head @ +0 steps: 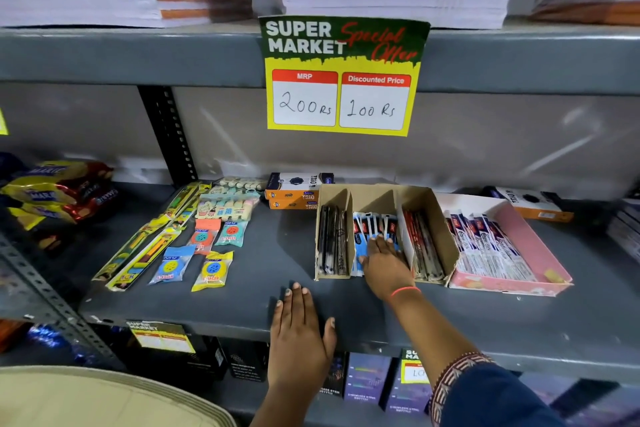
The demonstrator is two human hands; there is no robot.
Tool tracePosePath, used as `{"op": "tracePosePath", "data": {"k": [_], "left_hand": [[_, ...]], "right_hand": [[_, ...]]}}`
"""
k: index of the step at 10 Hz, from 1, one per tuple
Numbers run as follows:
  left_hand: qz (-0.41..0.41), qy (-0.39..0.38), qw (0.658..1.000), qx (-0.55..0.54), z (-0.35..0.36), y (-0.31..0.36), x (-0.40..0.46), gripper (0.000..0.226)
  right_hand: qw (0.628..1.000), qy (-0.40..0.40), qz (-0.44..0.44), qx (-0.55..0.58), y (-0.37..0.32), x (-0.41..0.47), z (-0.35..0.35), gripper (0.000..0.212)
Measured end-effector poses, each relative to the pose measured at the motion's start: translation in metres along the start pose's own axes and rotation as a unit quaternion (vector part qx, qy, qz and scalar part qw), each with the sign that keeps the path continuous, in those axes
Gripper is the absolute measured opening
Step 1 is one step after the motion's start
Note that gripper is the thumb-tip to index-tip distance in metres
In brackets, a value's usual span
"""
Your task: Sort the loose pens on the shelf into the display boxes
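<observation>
A brown cardboard display box (pixel 441 215) with three compartments stands on the grey shelf (pixel 284 253). Its left compartment holds black pens (pixel 330 241), the middle one blue packed pens (pixel 375 229), the right one red pens (pixel 420 241). My right hand (pixel 384 260) lies flat on the blue pens in the middle compartment, fingers spread. My left hand (pixel 299 326) rests palm down on the shelf's front edge, holding nothing. A pink box (pixel 530 239) to the right holds several white packed pens (pixel 485 243).
Eraser packs (pixel 204 253) and long yellow packets (pixel 145 250) lie at the left of the shelf. Orange Trio boxes (pixel 294 192) stand behind the display box, another Trio box (pixel 530 203) at the far right. A price sign (pixel 341 76) hangs from the shelf above.
</observation>
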State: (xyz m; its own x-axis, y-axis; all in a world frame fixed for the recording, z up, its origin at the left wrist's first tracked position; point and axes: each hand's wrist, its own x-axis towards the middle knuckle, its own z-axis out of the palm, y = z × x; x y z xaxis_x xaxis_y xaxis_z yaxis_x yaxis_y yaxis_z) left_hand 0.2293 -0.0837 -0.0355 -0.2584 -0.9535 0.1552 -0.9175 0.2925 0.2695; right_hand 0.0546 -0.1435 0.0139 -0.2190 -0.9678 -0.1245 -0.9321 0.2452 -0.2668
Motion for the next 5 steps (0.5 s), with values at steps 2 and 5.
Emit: {"op": "tracePosePath", "data": {"k": [2,5], "left_hand": [[0.016,-0.015,1.000,0.011,-0.001,-0.002,-0.001,0.084],[0.034,0.000,0.997,0.067,-0.017,0.009,-0.015,0.124]], "right_hand": [[0.995,0.094,-0.038,0.005,0.000,-0.031,-0.012,0.053],[0.969,0.166,-0.125,-0.134,0.027,-0.110,-0.009,0.060]]}}
